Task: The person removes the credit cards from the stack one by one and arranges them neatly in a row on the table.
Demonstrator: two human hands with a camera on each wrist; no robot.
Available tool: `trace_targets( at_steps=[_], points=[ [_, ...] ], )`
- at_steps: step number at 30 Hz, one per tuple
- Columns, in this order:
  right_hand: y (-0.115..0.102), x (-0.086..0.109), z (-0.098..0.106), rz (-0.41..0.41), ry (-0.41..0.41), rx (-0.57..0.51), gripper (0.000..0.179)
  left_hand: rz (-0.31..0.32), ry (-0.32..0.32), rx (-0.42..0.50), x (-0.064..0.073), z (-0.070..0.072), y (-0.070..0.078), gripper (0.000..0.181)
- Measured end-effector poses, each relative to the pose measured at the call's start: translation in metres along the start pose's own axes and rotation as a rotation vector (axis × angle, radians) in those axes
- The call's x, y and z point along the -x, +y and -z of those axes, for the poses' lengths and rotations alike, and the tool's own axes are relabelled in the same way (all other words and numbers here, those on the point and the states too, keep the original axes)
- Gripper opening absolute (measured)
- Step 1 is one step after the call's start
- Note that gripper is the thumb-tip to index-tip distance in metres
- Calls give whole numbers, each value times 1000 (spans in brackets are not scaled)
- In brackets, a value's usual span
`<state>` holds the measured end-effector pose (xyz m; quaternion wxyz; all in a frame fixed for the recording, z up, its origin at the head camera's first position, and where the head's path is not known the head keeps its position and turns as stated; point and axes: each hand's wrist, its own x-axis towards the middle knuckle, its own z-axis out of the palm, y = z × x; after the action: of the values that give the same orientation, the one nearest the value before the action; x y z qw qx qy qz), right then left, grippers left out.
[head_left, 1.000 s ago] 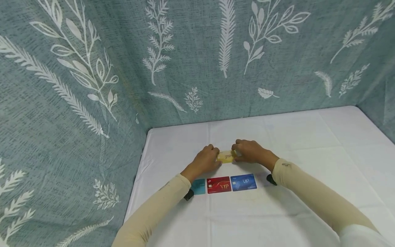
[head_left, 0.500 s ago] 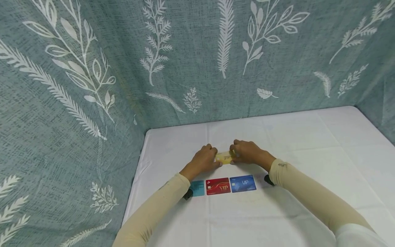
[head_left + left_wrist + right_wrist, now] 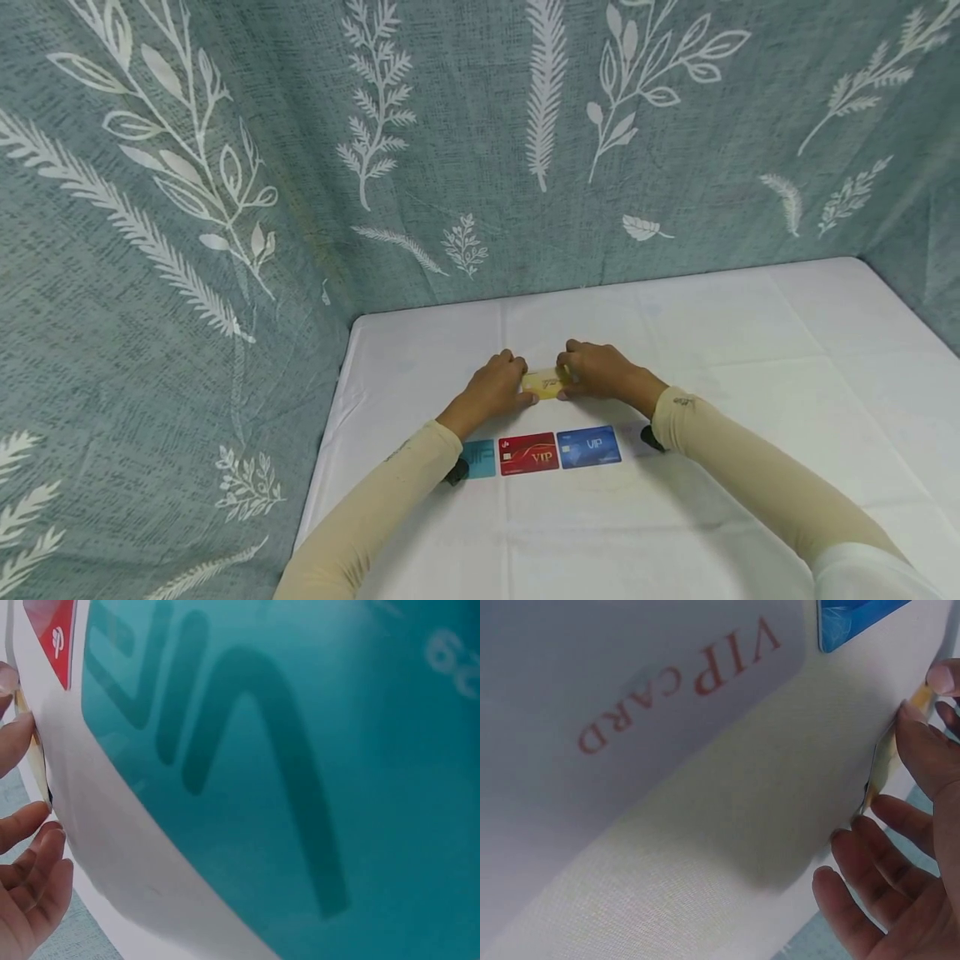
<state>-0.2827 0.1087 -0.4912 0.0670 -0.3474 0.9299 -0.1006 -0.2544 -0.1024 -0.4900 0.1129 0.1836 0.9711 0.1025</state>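
A yellow card [image 3: 543,383] with dark script is held by its two short ends, between both hands, beyond a row of cards. My left hand [image 3: 493,387] pinches the left end between thumb and fingers. My right hand [image 3: 602,370] pinches the right end the same way. From both wrists the card shows nearly edge-on; whether it touches the table cannot be told. Nearer me lie a teal card [image 3: 480,459], partly hidden by the left wrist, a red VIP card [image 3: 528,454] and a blue VIP card [image 3: 588,447].
A pale card with red "VIP CARD" lettering [image 3: 667,690] lies close below the right wrist camera. White cloth covers the table [image 3: 735,375]. Behind and to the left hangs a green-blue curtain [image 3: 480,150] with white leaf prints. Dark wrist cameras sit under both forearms.
The head view has shifted slightly. Both hands keep their hold on the yellow card in about the same place, and the row of cards has not moved.
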Motion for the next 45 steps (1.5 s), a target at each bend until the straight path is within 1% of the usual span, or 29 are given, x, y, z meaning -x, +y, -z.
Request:
trace_targets(
  at_steps=[11, 17, 27, 30, 36, 41, 45],
  points=[
    [-1, -1, -5, 8, 16, 22, 49, 18, -7, 33, 0, -1, -1, 57],
    [-1, 0, -6, -6, 20, 31, 52, 35, -14, 41, -1, -2, -1, 58],
    [-1, 2, -6, 6, 40, 25, 50, 1, -3, 80, 0, 0, -1, 53],
    [-1, 3, -6, 9, 47, 28, 50, -11, 4, 105, 1, 1, -1, 51],
    [-2, 3, -5, -2, 25, -1, 51, -9, 6, 148, 1, 0, 0, 50],
    [-1, 2, -7, -21, 4, -4, 52, 13, 4, 179, 1, -1, 1, 51],
    [0, 2, -8, -26, 7, -3, 53, 21, 10, 184, 0, -2, 2, 52]
  ],
)
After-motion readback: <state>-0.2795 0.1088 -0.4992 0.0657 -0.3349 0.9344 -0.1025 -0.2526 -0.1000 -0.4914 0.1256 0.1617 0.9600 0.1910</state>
